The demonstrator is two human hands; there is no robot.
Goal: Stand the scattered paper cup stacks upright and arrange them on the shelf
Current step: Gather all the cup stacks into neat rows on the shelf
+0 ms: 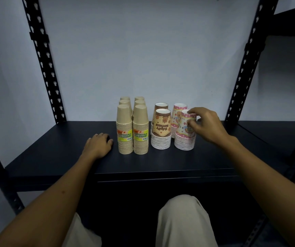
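Last cup stack being settled into the row on the shelf.

The front pink patterned stack is held by the right hand, its fingers curled over the top cup and its thumb against the side; it stands upright at the right end of the row, just in front of a second pink stack. The step in hand is judged to be the final placing, since the tan stacks and the brown patterned stacks stand upright in tidy files and no stack is seen lying down. What is called for next is a small nudge to square the stack with its neighbours, then a gentle release so that it is not tipped. The left hand is laid on the shelf just left of the tan stacks, fingers loosely bent, nothing grasped. Both forearms are extended forward over the shelf edge.
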